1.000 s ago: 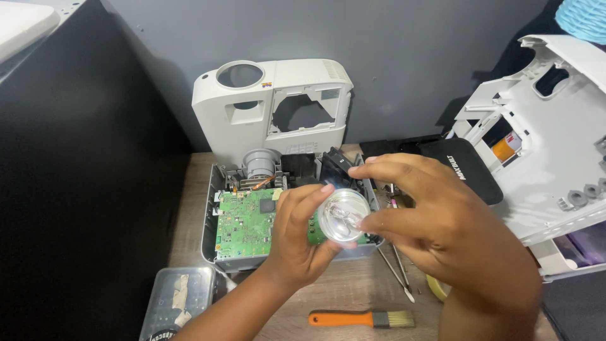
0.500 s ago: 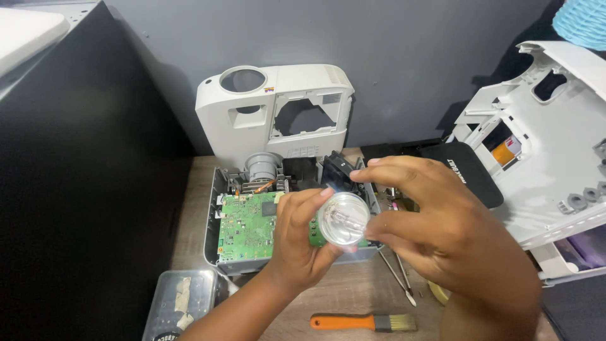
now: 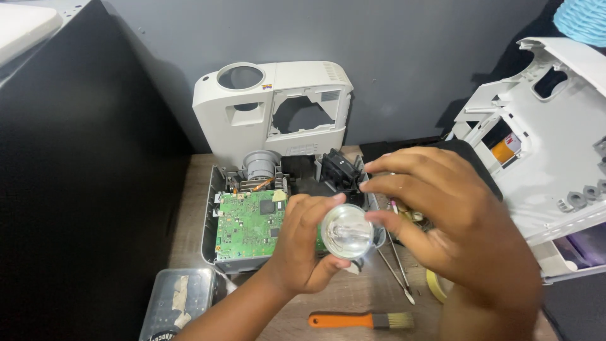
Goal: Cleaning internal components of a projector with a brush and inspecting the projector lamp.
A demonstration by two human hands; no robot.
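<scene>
Both hands meet over the open projector base (image 3: 218, 215) in the middle of the wooden counter (image 3: 353, 300). The left hand (image 3: 303, 252) has its grip clamped on a round glass lamp (image 3: 346, 231): thumb below, fingers curled over the top edge, the shiny reflector face turned up toward the camera. The lamp sits in the air just above the right edge of the green circuit board (image 3: 248, 224), not resting on it. The right hand (image 3: 454, 221) comes in from the right, its fingertips touching the lamp's right rim; its fingers are spread loosely around that side rather than closed tight, so the grip is partly apart and only brushing the glass.

Behind the hands a grey lens barrel (image 3: 261, 164) stands at the back of the base, with a black block (image 3: 341, 169) to its right. The white top cover (image 3: 274, 104), with a round hole and a ragged square opening, leans upright against the grey wall. A second white housing (image 3: 543, 151) lies tilted on the right. Metal tweezers (image 3: 396, 268) lie on the counter just right of the base, an orange-handled brush (image 3: 360, 321) lies near the front edge, and a clear plastic box (image 3: 177, 300) sits at the front left
</scene>
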